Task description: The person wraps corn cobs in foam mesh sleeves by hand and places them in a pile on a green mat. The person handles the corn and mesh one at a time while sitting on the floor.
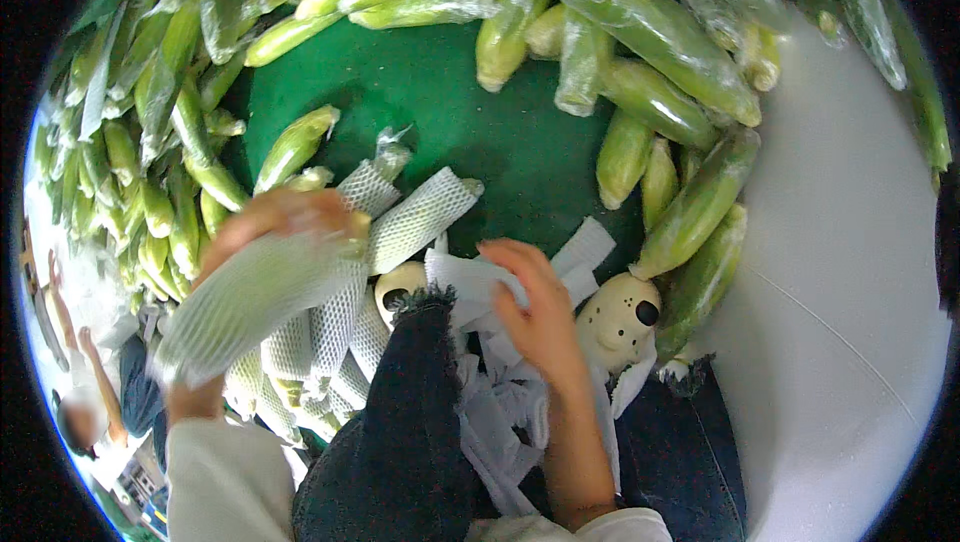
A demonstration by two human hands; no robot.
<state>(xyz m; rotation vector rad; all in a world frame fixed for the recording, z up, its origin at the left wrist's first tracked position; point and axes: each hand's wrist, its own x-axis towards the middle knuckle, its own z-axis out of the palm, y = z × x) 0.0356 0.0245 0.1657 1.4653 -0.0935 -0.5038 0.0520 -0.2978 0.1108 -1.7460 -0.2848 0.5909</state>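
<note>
My left hand [265,227], smeared by motion, is closed around an ear of corn [255,302] in a white foam net sleeve, raised above the pile at left. My right hand [540,307] is over my lap, thumb and fingers apart, touching or just over a flat white foam net sleeve [458,274]. Beneath it lies a heap of loose foam sleeves [505,432] between my legs. Beside my left leg, several sleeved ears of corn [425,222] lie on the green surface [400,82], some partly under my left arm.
Green ears of corn in clear film are piled at left [165,142] and along the far side [620,22]. More lean by the pale wall [830,272] at right. Cream dog-face shapes [620,317] are at my knees. Another person [95,412] sits at far left.
</note>
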